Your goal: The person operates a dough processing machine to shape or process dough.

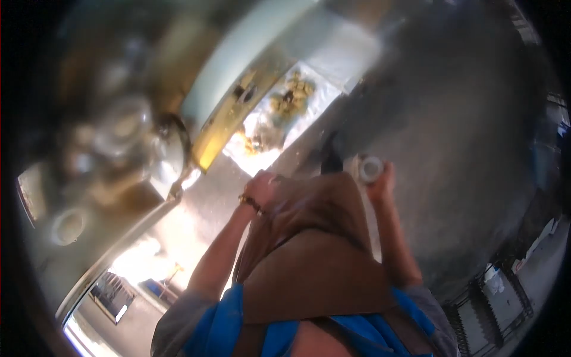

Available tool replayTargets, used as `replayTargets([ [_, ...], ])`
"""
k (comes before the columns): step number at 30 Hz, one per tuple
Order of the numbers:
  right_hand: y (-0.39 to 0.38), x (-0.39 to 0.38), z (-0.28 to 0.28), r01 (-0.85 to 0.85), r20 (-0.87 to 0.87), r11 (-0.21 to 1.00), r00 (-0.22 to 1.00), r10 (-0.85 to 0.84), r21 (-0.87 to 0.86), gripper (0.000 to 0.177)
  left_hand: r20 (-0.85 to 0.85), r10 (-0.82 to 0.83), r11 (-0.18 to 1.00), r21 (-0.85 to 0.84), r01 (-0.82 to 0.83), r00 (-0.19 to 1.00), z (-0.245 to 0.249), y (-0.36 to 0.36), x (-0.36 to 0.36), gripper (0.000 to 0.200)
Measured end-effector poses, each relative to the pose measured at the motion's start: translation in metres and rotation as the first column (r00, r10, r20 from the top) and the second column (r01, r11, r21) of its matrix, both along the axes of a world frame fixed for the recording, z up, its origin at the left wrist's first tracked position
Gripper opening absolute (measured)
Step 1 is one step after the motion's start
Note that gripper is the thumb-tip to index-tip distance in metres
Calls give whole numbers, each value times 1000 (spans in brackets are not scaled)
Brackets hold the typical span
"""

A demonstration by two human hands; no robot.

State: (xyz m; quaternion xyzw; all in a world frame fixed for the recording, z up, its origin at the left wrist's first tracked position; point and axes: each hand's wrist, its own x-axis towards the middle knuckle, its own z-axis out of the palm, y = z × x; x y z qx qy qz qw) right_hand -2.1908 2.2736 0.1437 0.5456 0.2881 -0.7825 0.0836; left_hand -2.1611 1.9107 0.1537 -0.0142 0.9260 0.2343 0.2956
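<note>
My right hand (382,178) is wrapped round a small round cup-like object (370,169), pale at its rim, held out to the right of my body. At the upper left edge of the brown apron (309,273) is my left hand (262,187), its fingers curled against the cloth. A beaded bracelet circles that wrist. Whether the left fingers grip the apron or something else is too blurred to make out.
Ahead lies a bright sheet (318,89) with yellowish-brown pieces on it, beside a yellow-edged counter (217,140). Blurred round vessels (125,125) stand at the left. Dark floor (458,149) spreads to the right, with metal racks (485,312) at the lower right.
</note>
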Motion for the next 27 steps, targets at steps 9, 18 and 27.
replayTargets([
  [9, -15, -45, -155, 53, -21, 998, 998, -54, -40, 40, 186, 92, 990, -126, -69, 978, -215, 9, -46, 21],
  [18, -84, -44, -298, 141, 157, 967, 982, -109, -214, 45, 93, 208, 976, 44, -212, 974, -382, 64, -66, 21],
  [27, -136, -24, -336, 28, 121, 995, 993, -17, -96, 38, -13, 444, 889, -121, -442, 896, -519, 57, -116, 35],
])
